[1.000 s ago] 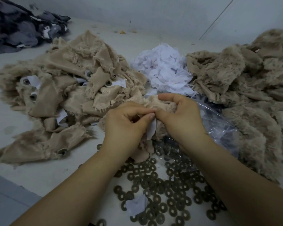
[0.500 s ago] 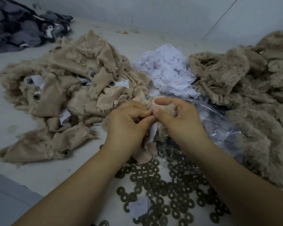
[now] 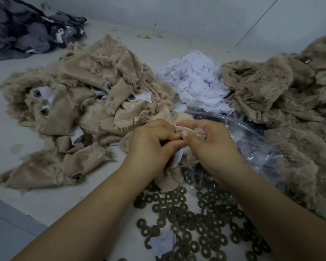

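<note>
Both hands meet over a small beige plush fabric piece (image 3: 184, 117) at the middle of the table. My left hand (image 3: 151, 144) pinches it with curled fingers, thumb against my right thumb. My right hand (image 3: 209, 146) grips the furry side of the same piece. A white paper tab (image 3: 177, 157) hangs from the piece between the two hands. What lies inside the pinch is hidden by my fingers.
A heap of beige fabric pieces (image 3: 87, 102) with plastic eyes and white tabs lies left. White paper scraps (image 3: 196, 80) pile behind. Beige fur pieces (image 3: 290, 102) fill the right. A clear plastic bag (image 3: 252, 140) and several dark washers (image 3: 196, 219) lie near. Grey fabric (image 3: 26, 27) sits far left.
Both hands have stayed on the fabric piece; the thumbs have pressed closer together and the hands have shifted only slightly.
</note>
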Demonstrator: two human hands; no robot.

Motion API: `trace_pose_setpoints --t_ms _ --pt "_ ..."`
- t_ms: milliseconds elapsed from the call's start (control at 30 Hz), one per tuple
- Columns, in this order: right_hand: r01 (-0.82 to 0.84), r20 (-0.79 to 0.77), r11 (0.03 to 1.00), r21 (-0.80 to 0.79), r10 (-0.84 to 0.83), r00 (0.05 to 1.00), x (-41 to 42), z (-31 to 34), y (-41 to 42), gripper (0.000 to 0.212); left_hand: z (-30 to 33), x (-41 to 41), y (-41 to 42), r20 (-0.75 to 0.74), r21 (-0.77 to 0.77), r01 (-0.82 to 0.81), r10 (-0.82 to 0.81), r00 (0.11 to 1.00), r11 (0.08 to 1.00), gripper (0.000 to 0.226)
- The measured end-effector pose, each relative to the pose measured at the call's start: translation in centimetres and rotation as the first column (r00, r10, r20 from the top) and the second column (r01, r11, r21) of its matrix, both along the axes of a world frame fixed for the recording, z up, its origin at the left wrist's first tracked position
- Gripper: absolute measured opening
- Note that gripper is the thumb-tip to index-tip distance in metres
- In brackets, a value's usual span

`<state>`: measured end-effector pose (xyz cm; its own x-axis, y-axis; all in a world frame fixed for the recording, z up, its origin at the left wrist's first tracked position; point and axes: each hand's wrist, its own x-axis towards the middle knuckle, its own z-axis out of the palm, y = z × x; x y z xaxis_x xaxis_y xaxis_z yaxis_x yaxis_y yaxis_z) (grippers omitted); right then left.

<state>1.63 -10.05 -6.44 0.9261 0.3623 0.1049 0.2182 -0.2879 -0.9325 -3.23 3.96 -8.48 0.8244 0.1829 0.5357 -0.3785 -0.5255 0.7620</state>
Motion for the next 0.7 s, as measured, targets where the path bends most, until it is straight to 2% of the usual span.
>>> trace_pose_setpoints --t_ms 200,333,367,433,533,600,700 --pt "-0.054 0.008 0.998 0.011 0.054 0.999 0.3 0.1 -0.2 0.018 -0.4 0.1 0.5 0.008 -0.037 0.057 -0.056 0.998 0.998 0.005" --pt "-0.038 -0.207 0.928 0.371 0.122 0.971 0.2 0.1 0.2 0.017 -0.1 0.1 0.5 0.048 -0.159 0.031 -0.023 0.999 0.987 0.019" --pt "-0.013 -0.23 0.911 0.412 0.117 0.966 0.4 0.1 0.3 0.017 0.0 0.1 0.4 0.047 -0.179 0.005 0.004 0.999 0.984 0.019" --pt "0.03 -0.275 0.892 0.451 0.106 0.956 0.7 0.3 0.4 0.017 0.3 -0.1 0.5 0.001 -0.212 -0.026 0.027 1.0 0.977 0.02" --pt "0.072 -0.383 0.844 0.531 0.164 0.909 1.0 0.5 0.3 0.02 0.3 -0.1 0.6 -0.171 -0.186 0.021 -0.054 0.984 0.982 0.019" --pt "0.053 -0.395 0.817 0.574 0.22 0.892 1.0 0.4 0.1 0.017 0.3 0.0 0.5 -0.216 -0.203 0.073 -0.118 0.969 0.976 0.012" --pt "-0.025 -0.297 0.886 0.462 0.181 0.938 1.3 0.1 -0.3 0.052 0.6 -0.1 0.3 -0.169 -0.226 0.016 -0.055 0.984 0.974 0.014"
